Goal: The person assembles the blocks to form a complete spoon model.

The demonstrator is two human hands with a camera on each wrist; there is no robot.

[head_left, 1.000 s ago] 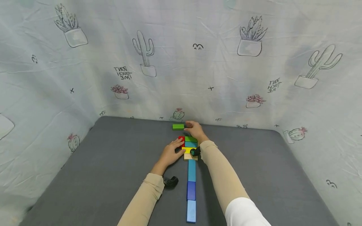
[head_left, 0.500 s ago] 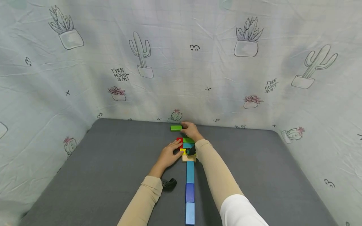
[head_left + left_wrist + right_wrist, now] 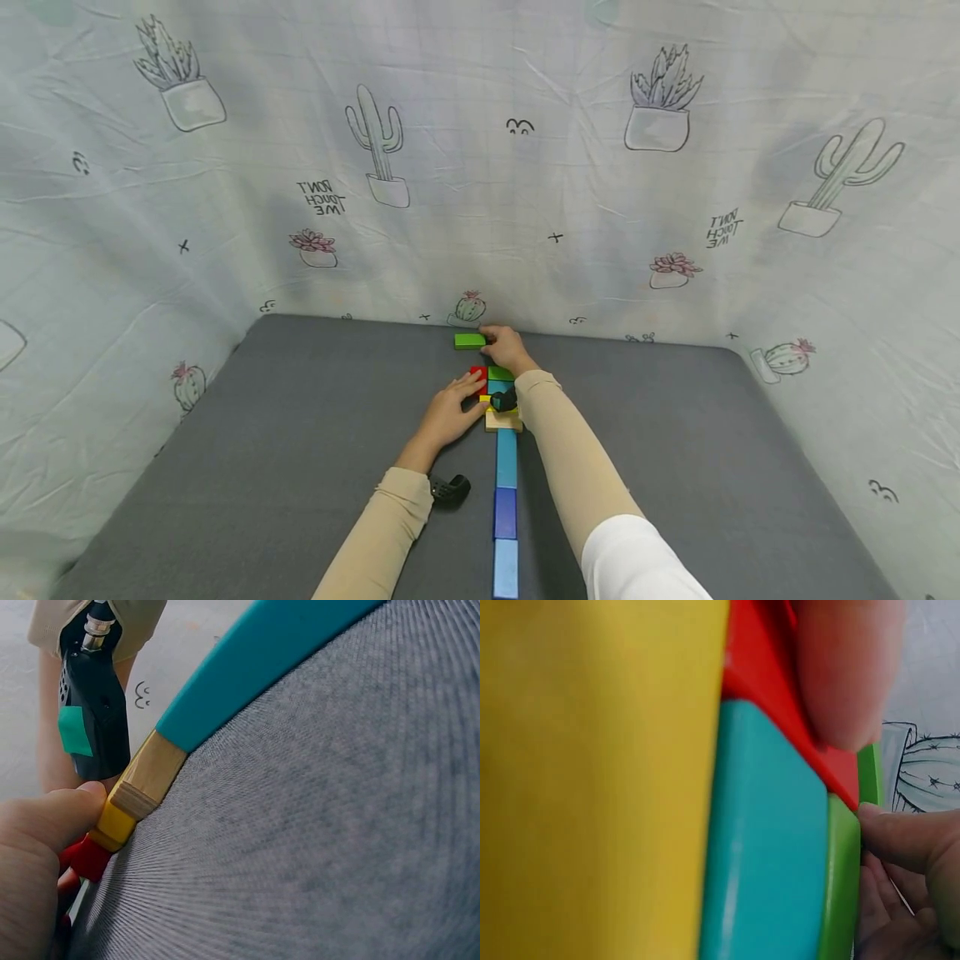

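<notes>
My left hand (image 3: 448,408) lies with its fingers on a red block (image 3: 477,372), its thumb against a yellow block (image 3: 114,826). Farther back, my right hand (image 3: 506,348) has its thumb and index finger around the right end of a lone green block (image 3: 468,342). Beside the red block sit a second green block (image 3: 500,373) and a teal block (image 3: 769,832). A plain wooden block (image 3: 502,422) adjoins the yellow one, which is partly hidden by the right wrist's camera. The right hand's other fingers look curled in the right wrist view.
A line of blocks runs toward me: teal (image 3: 507,458), purple (image 3: 506,513) and light blue (image 3: 506,568). All lie on a grey cloth-covered table (image 3: 675,467). A cactus-print curtain (image 3: 555,183) hangs behind its back edge and at both sides.
My right hand has shifted slightly left, from beside the lone green block to its right end. The left hand stays on the red and yellow blocks. The view has tilted a little.
</notes>
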